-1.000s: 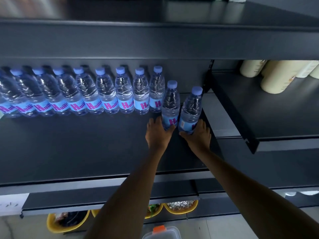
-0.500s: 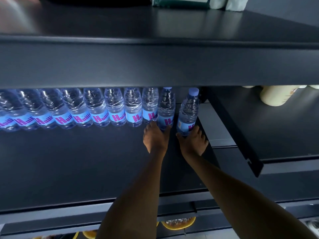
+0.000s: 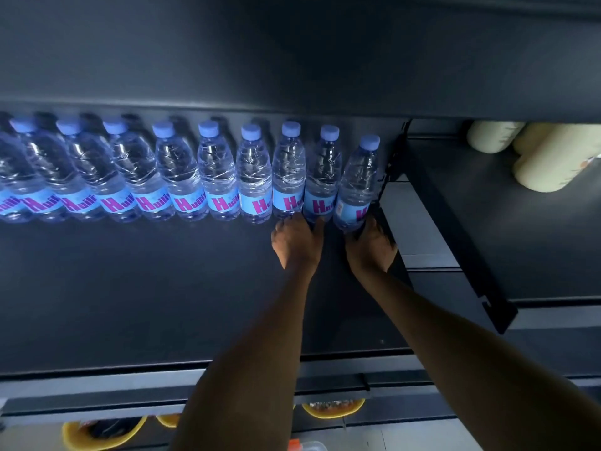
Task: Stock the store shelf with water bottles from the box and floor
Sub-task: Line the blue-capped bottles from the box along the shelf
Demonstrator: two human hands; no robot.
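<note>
Alignment, mid-frame: left hand (image 3: 297, 244) grips next-to-last bottle (image 3: 322, 187), right hand (image 3: 370, 250) grips end bottle (image 3: 357, 183), squaring both with row (image 3: 182, 190) on shelf (image 3: 162, 288).

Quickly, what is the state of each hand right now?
Left hand: grips the base of the second bottle from the right.
Right hand: grips the base of the rightmost bottle.

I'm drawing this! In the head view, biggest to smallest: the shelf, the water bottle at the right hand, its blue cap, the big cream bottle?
1. shelf
2. water bottle and big cream bottle: about alike, cream one partly hidden
3. blue cap
</note>
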